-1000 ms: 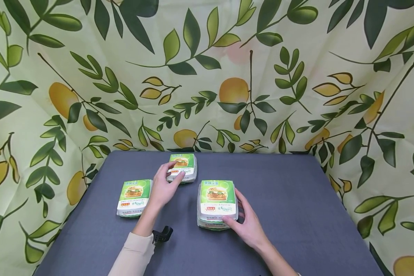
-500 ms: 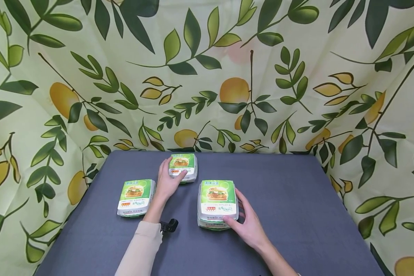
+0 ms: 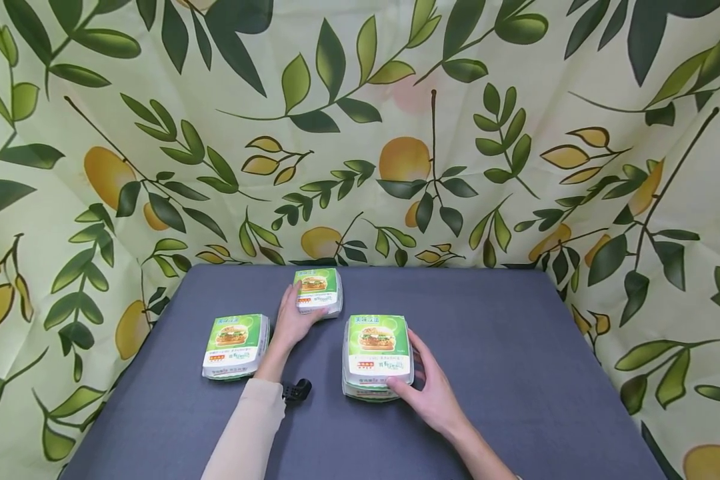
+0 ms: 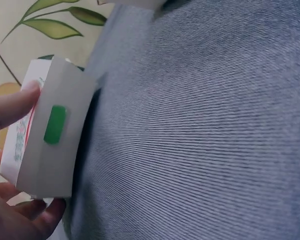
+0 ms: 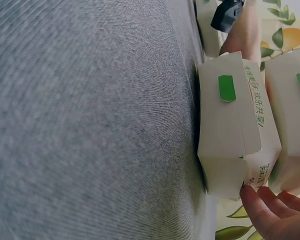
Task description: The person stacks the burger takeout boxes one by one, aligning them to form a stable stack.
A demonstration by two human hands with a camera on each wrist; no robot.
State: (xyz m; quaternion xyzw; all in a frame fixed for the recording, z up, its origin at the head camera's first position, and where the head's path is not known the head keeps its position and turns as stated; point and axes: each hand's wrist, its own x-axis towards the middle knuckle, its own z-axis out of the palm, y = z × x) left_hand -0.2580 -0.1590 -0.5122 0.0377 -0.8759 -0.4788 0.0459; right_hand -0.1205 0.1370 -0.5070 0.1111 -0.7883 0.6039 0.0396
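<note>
A green-and-white cardboard burger box [image 3: 317, 282] stands at the back of the table. My left hand [image 3: 293, 321] grips it from the left; in the left wrist view the thumb [image 4: 17, 102] lies on the lid and bent fingers reach the box's lower end. Nearer the front, one burger box [image 3: 379, 350] is stacked on another [image 5: 222, 115]. My right hand [image 3: 430, 393] holds this stack at its right side, thumb on the front corner. Its fingertips touch both boxes in the right wrist view. The lower box is mostly hidden from above.
Another burger box [image 3: 236, 347] sits at the left, just beside my left forearm. The table [image 3: 504, 333] has a dark grey-blue cloth. A leaf-and-fruit patterned curtain [image 3: 336, 147] rises behind its back edge and at both sides. A black wrist camera [image 3: 298, 390] sticks out from my left sleeve.
My left hand has moved slightly right, and its thumb and fingers have settled around the back box. That box has stayed nearly in place. My right hand and the stack have not moved.
</note>
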